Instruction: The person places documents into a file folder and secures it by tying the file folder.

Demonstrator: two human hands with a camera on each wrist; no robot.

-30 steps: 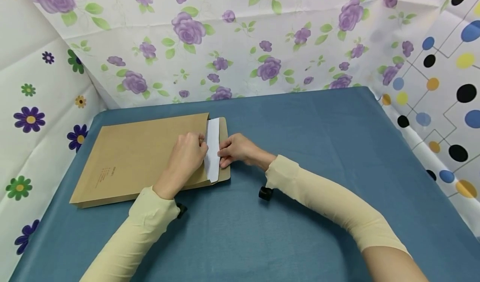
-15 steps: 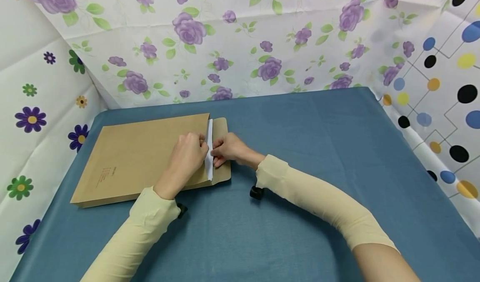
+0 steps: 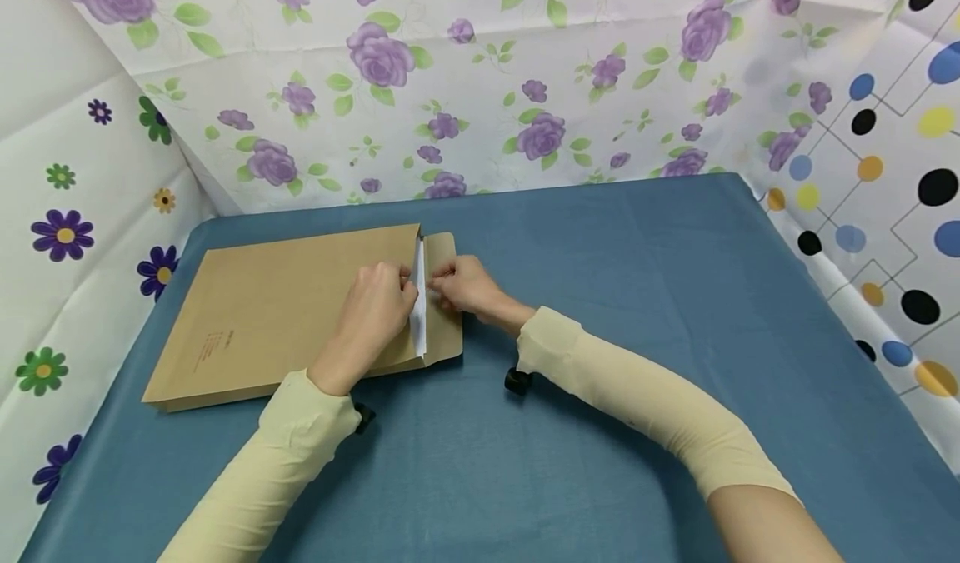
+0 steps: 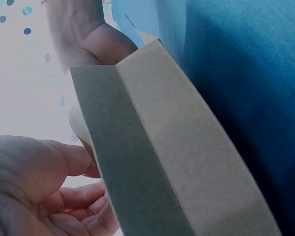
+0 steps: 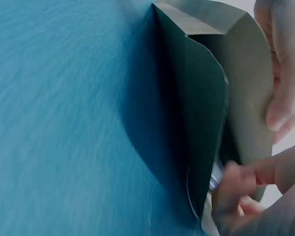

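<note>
A large brown paper envelope (image 3: 277, 305) lies on the left half of the table, its mouth and flap (image 3: 444, 330) toward the right. A strip of white paper (image 3: 420, 330) shows in the mouth. My left hand (image 3: 371, 309) pinches the envelope's upper edge at the mouth, lifting it a little; the left wrist view shows the folded side of the envelope (image 4: 172, 118) beside the fingers. My right hand (image 3: 476, 288) is just over the flap, its fingers bent loosely beside the paper's edge. In the right wrist view the right hand's fingers (image 5: 236, 189) blur near the mouth.
A blue cloth covers the table (image 3: 600, 280). Behind it hangs a white cloth with purple flowers (image 3: 540, 134), with patterned cloths on both sides. Small black devices (image 3: 517, 381) sit at the wrists below pale sleeves.
The right hand moved left, and the white paper slid deeper into the envelope. Since then the right hand has shifted slightly up and away from the paper. The left hand has stayed in place.
</note>
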